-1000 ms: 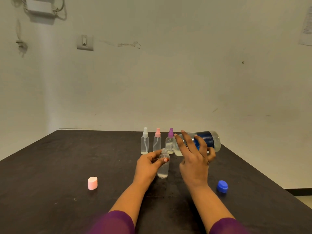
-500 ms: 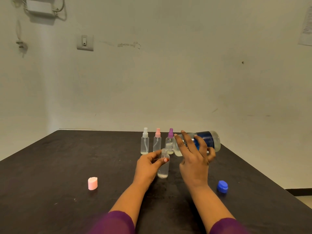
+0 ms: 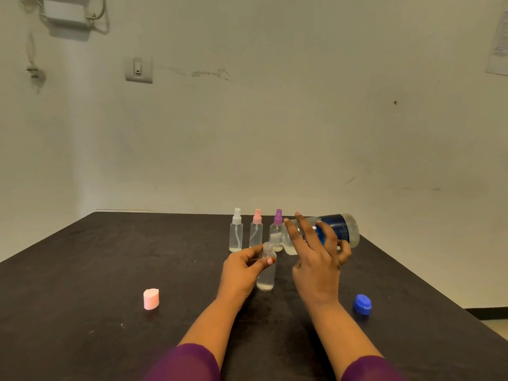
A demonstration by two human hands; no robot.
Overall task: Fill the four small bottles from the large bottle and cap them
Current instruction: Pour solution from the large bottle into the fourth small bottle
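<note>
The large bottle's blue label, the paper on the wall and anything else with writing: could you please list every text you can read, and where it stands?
Nothing can be read, so no text is quoted.
Large bottle, tipped in the right hand: pale print on its blue label, too small and blurred.
Paper sheet on the wall, top right: dark lines of text, too small.
Blue cap: a faint white mark, unreadable.
Small bottles, pink cap, wall switch: no writing visible.
</note>
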